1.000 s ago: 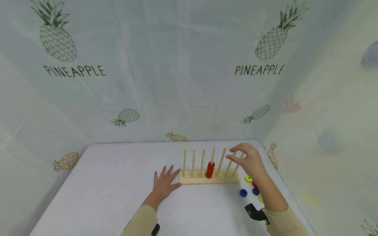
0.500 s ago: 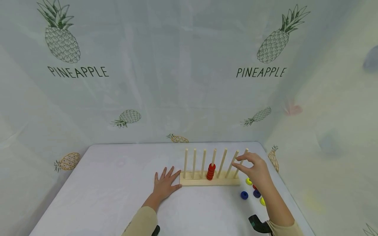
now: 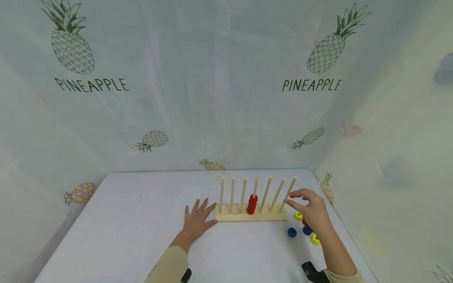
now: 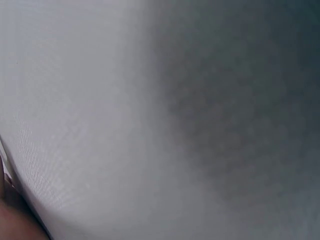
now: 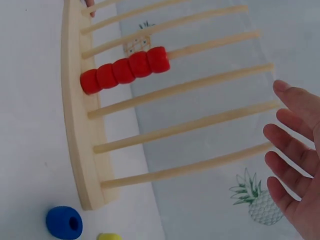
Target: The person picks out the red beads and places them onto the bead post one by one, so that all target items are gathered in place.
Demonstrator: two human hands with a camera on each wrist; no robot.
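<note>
A wooden peg rack (image 3: pixel 233 216) with several upright pegs stands on the white table. Red beads (image 3: pixel 252 204) are stacked on its middle peg; the other pegs are bare. My left hand (image 3: pixel 196 221) lies flat with fingers spread, thumb and fingertip right at the rack's left end. Only a sliver of that hand shows at the lower left corner of the blurred left wrist view. Near the rightmost peg is my right hand (image 3: pixel 311 208), raised, thumb and fingers apart. In the right wrist view its relaxed fingers (image 5: pixel 290 142) hold nothing, close to the peg tops.
Loose beads lie right of the rack: a blue bead (image 3: pixel 292 232), a purple bead (image 3: pixel 307 230), yellow beads (image 3: pixel 315 239) and a red one (image 3: pixel 304 222), partly under the right forearm in view. A pineapple-print curtain (image 3: pixel 226 98) hangs behind the table.
My right hand has moved right and lower, from beside the pegs left of the end one to the rightmost peg. The left hand and the red stack have stayed put.
</note>
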